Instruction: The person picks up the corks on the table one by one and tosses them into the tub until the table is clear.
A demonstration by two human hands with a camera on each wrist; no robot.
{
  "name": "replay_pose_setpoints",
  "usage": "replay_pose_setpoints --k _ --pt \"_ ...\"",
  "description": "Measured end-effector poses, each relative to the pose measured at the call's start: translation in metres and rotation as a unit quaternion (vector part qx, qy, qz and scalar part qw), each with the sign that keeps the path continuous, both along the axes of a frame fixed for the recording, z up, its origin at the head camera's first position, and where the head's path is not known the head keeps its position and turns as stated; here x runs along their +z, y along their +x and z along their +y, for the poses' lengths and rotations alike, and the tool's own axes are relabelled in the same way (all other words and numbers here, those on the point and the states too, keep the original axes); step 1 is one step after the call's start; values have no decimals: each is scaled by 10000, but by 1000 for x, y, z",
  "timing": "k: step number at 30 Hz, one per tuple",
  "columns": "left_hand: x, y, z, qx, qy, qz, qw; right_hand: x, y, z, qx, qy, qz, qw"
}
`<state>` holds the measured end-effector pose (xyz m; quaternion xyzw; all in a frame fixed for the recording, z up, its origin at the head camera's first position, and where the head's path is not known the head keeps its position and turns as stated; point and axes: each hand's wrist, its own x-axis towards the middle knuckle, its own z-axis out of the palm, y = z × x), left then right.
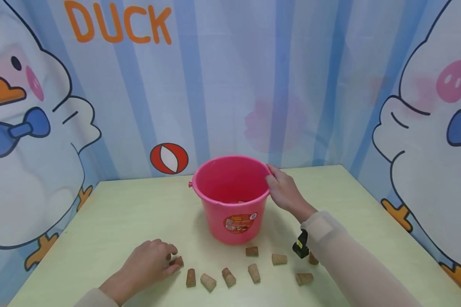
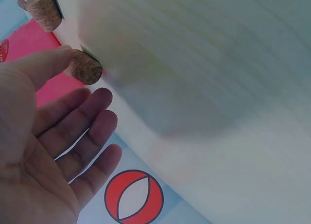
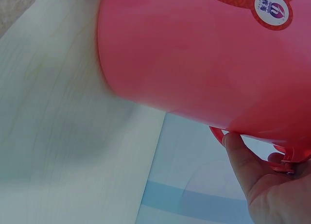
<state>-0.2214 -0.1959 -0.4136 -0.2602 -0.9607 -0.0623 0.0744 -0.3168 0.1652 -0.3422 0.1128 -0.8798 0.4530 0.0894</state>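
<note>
A pink bucket (image 1: 232, 221) with an orange label stands upright on the table, some brown bits showing low inside it. My right hand (image 1: 286, 189) grips it at the right side of its rim; in the right wrist view the thumb and fingers curl round the bucket's red handle (image 3: 269, 164). My left hand (image 1: 150, 262) is low over the table at the front left. Its thumb and forefinger lie either side of a cork (image 2: 86, 67), thumb tip right at it, forefinger tip just below, the other fingers loosely spread.
Several corks lie scattered before the bucket, among them a dark upright one (image 1: 191, 277), a pale one (image 1: 208, 282) and one (image 1: 304, 279) near the right sleeve. A black wrist camera (image 1: 301, 244) hangs by that sleeve. Behind the table (image 1: 138, 209) hangs a duck-print curtain (image 1: 234, 85).
</note>
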Motion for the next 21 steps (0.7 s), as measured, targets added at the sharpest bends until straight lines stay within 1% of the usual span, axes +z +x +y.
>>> replay_pose_setpoints --k 3,11,17,21 --pt "-2 0 -1 -150 30 79 9999 0 0 0 40 -8 -7 10000" --pt "-4 1 -2 -333 249 195 9989 1 1 0 33 -36 -18 10000" --pt "-6 0 -2 -327 234 122 9991 1 0 -1 30 -64 -57 10000" --pt "-7 0 -2 -366 266 108 9989 2 1 -1 49 -33 11 10000"
